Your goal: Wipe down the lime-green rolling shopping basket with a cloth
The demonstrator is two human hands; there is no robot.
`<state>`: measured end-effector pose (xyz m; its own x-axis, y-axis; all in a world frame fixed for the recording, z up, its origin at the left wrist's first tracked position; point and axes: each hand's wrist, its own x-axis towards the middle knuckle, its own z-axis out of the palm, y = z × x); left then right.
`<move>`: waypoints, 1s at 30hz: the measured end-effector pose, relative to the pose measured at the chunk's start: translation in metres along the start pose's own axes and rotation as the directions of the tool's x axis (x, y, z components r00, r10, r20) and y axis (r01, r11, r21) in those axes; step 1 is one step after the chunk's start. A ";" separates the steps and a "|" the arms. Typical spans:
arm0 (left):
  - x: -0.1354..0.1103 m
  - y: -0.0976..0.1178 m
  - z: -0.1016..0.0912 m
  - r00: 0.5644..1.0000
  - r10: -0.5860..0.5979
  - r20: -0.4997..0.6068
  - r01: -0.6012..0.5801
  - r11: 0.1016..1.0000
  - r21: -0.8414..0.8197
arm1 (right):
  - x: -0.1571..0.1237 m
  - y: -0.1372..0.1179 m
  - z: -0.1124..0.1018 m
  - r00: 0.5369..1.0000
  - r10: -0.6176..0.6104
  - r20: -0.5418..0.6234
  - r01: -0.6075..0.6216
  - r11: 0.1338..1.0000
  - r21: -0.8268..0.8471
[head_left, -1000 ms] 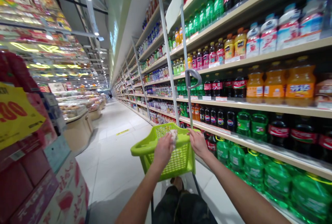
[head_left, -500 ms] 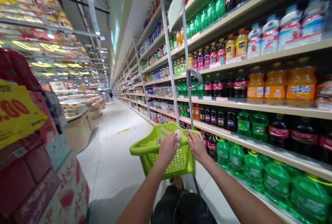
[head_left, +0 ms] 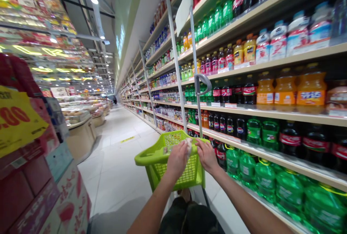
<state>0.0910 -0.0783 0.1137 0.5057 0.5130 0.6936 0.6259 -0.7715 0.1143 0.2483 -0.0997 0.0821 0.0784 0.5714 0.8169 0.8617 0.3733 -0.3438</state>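
Note:
A lime-green plastic shopping cart (head_left: 151, 157) with lattice sides stands in front of my legs. My left hand (head_left: 177, 158) is closed around a crumpled whitish tissue (head_left: 188, 145), which it holds against the cart's near rim. Close by on the right, my right hand (head_left: 207, 155) curls its fingers over the same rim, gripping it. A grey metal pole with a ring-shaped grey handle (head_left: 203, 84) rises beyond the cart's right corner. Most of the cart's inside is hidden by my hands and the rim.
Tall shelves (head_left: 271, 110) of bottled drinks run along the right, with large green bottles (head_left: 267, 178) at the bottom. On the left stand stacked boxes (head_left: 35, 190) with a yellow price sign (head_left: 20, 120). A pale tiled aisle (head_left: 114, 154) stretches ahead past display counters (head_left: 82, 138).
The view has shifted slightly, moving the upper shelf goods a little lower and to the left. My left hand and the tissue have edged slightly right along the rim; my right hand keeps its grip.

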 end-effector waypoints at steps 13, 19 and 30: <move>0.007 -0.004 -0.006 0.997 -0.076 -0.001 0.076 0.997 0.007 | 0.010 -0.023 0.013 0.998 -0.014 0.054 0.016 0.999 -0.030; -0.020 -0.054 -0.048 0.890 -0.453 -0.047 0.454 0.891 0.015 | 0.006 -0.019 0.014 0.998 -0.025 0.055 0.026 0.999 -0.018; -0.031 -0.050 -0.029 0.980 -0.149 -0.128 0.156 0.987 0.042 | 0.000 -0.014 0.013 0.996 -0.081 0.047 0.084 0.995 -0.057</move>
<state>0.0269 -0.0668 0.1076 0.3265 0.5699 0.7541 0.7212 -0.6659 0.1910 0.2296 -0.0949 0.0810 -0.0153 0.5731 0.8193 0.8925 0.3773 -0.2472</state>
